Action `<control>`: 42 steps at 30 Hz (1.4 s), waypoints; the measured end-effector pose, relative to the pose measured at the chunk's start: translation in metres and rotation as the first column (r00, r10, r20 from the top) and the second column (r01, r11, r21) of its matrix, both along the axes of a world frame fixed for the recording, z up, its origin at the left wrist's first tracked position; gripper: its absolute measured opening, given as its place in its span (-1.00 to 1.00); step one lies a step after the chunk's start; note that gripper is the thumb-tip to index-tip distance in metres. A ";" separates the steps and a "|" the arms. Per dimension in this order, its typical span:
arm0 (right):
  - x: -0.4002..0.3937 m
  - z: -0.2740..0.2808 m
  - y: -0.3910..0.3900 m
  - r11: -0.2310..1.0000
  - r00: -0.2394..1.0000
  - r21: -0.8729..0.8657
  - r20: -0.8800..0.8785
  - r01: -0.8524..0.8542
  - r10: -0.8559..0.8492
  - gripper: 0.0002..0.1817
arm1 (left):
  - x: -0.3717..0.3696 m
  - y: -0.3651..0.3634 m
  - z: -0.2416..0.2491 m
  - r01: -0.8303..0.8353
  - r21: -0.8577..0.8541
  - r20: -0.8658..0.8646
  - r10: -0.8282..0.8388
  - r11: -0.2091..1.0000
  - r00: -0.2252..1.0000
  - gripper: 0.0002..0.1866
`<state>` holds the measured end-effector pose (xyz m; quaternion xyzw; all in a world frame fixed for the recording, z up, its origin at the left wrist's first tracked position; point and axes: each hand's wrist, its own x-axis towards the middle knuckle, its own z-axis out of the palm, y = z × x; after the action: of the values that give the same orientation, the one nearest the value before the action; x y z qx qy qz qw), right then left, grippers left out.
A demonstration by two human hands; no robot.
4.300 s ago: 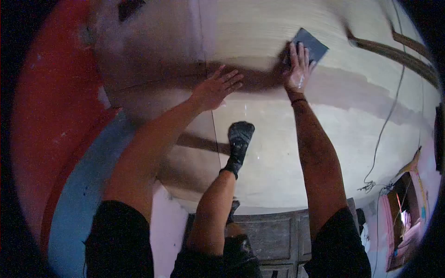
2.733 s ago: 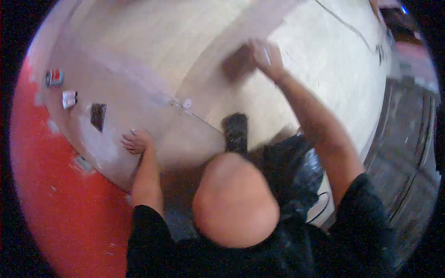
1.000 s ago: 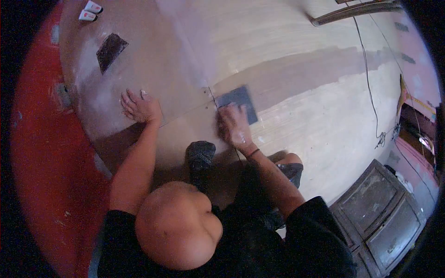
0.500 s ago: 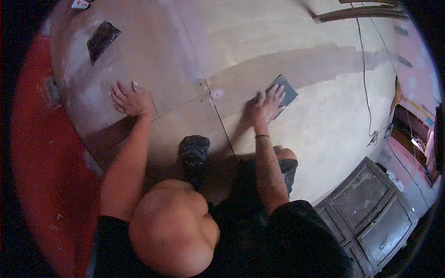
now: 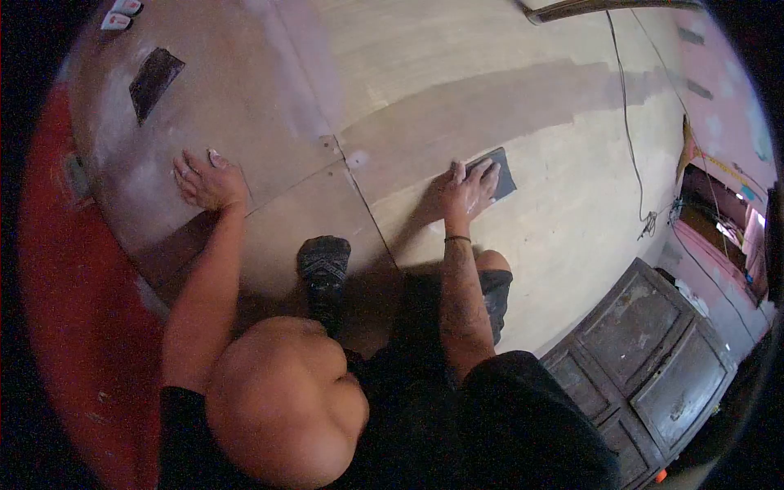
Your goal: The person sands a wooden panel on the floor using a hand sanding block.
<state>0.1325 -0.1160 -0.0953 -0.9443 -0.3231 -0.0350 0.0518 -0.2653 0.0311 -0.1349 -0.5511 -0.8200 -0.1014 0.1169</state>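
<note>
My right hand (image 5: 469, 192) presses down on a dark grey sheet that looks like sandpaper (image 5: 504, 181), lying on a pale, cream-coated panel (image 5: 563, 180). Its fingers are bent over the sheet's near side, and the far edge sticks out past them. Whitish dust marks the fingers, and a thin dark band circles the wrist. Further left, my left hand (image 5: 209, 181) rests with spread fingers on a brownish board (image 5: 269, 106), holding nothing. Beyond it lies a dark, angular flat piece (image 5: 155, 83).
My socked foot (image 5: 323, 263) stands between my hands, near the board seams. White-and-red items (image 5: 121, 15) sit at the far left. A red surface (image 5: 57, 327) borders the left side. Cables (image 5: 625, 106) hang at the right, above a dark panelled wooden cabinet (image 5: 645, 351).
My right hand and the sheet have slid slightly to the right along the panel, and its fingers look more bent. My left hand stays in place while the view shifts.
</note>
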 end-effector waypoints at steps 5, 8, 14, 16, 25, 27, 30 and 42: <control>-0.009 0.041 0.003 0.947 0.974 -0.243 -0.135 -0.210 0.182 -0.13 | 0.000 0.001 -0.006 -0.006 -0.033 -0.004 0.005 0.999 1.000 -0.39; 0.016 0.022 -0.005 0.941 0.942 -0.048 -0.009 -0.336 0.336 -0.13 | 0.000 0.000 -0.006 -0.030 -0.059 -0.018 0.029 0.998 0.999 -0.38; -0.106 0.015 -0.031 0.716 0.708 -0.101 -0.294 -0.691 0.642 -0.28 | 0.007 0.001 0.001 -0.040 -0.026 0.071 0.042 0.999 0.997 -0.38; -0.099 0.021 -0.018 0.739 0.684 0.054 -0.340 -0.671 0.646 -0.31 | 0.003 0.005 -0.006 -0.026 -0.047 0.041 0.028 0.999 0.999 -0.38; -0.054 0.022 -0.003 0.564 0.575 -0.120 -0.223 -0.817 0.787 -0.31 | -0.003 0.001 -0.005 0.043 -0.018 0.036 -0.042 0.999 0.998 -0.40; -0.025 0.032 0.004 0.566 0.532 -0.044 -0.410 -0.823 0.741 -0.27 | -0.004 0.000 -0.010 0.007 -0.064 0.020 -0.005 0.998 1.000 -0.40; 0.005 -0.069 -0.004 0.904 0.932 0.423 -0.302 -0.057 0.200 -0.35 | -0.005 -0.005 -0.010 0.002 -0.014 -0.055 -0.003 1.000 0.998 -0.40; -0.039 0.010 -0.011 0.505 0.523 -0.137 -0.232 -0.852 0.820 -0.36 | 0.003 0.002 0.004 -0.020 -0.093 -0.004 0.020 0.995 1.000 -0.39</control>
<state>0.0930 -0.1272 -0.0852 -0.6687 -0.7366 0.0976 -0.0272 -0.2621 0.0333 -0.1312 -0.5478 -0.8292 -0.0609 0.0933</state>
